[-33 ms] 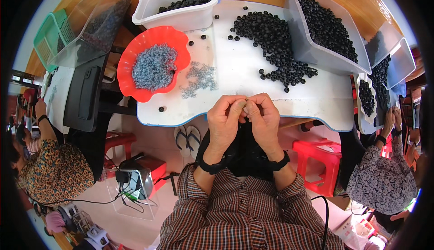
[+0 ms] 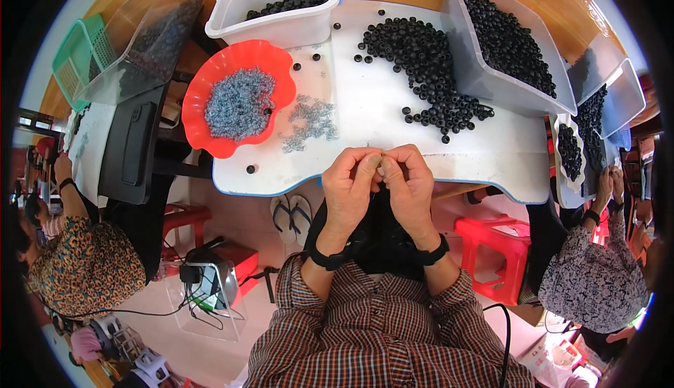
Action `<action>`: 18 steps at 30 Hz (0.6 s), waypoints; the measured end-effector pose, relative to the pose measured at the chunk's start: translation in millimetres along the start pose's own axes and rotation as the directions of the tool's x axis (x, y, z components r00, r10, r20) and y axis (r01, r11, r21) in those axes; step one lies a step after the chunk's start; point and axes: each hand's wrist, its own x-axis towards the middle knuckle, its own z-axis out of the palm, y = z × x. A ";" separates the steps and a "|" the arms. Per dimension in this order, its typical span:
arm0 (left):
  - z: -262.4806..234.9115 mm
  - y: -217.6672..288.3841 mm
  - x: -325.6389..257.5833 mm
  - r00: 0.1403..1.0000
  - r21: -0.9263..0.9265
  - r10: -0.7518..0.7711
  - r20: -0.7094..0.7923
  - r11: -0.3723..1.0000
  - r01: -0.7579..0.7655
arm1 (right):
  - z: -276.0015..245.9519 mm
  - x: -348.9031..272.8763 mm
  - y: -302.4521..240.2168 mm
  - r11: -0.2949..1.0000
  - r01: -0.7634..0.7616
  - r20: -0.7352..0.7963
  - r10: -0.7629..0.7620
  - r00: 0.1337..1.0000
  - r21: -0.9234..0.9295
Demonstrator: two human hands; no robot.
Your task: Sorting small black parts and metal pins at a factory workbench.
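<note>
My left hand and my right hand meet at the table's near edge, thumbs and fingertips pressed together. Whatever they pinch is too small and too covered to make out. Beyond them, a pile of small round black parts, some with a hole in the middle, spreads over the white tabletop. To the left, a red scalloped bowl holds a heap of tiny bluish-grey pieces, with one black part among them. More such pieces lie loose beside the bowl.
A white tub and a larger translucent bin, both with black parts, stand at the back. Red stools and a pair of sandals are below the table. Co-workers sit at left and right.
</note>
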 end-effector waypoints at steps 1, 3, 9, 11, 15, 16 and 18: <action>0.3 -0.6 -0.6 0.999 0.006 -0.033 -0.033 0.999 0.034 | 0.6 0.0 0.3 1.000 -0.002 0.001 0.002 1.000 0.002; 1.6 0.6 -1.6 0.997 -0.003 -0.048 -0.055 0.999 0.048 | 1.8 0.8 0.7 0.969 0.161 0.002 -0.163 0.987 -0.190; 5.6 -0.7 -3.2 0.992 -0.028 -0.064 -0.107 0.998 0.061 | 5.1 1.2 -2.0 0.955 0.227 -0.007 -0.233 0.973 -0.188; 5.1 -3.0 -2.8 0.992 -0.102 -0.081 -0.100 0.992 0.071 | 5.1 -2.5 -5.2 0.990 0.109 0.002 -0.109 0.994 -0.088; 4.5 -5.2 -3.7 0.993 -0.039 -0.055 -0.103 0.998 0.051 | 5.4 -2.8 -13.1 0.998 -0.063 0.034 0.062 0.997 0.010; 4.6 -4.9 -4.1 0.994 0.009 -0.039 -0.102 0.999 0.041 | 4.3 -2.1 -13.4 0.998 -0.062 0.033 0.062 0.998 0.010; 5.6 -2.4 -4.4 0.995 0.039 0.001 -0.100 0.999 0.003 | 0.4 -0.4 -13.9 0.994 -0.106 0.059 0.107 0.993 -0.010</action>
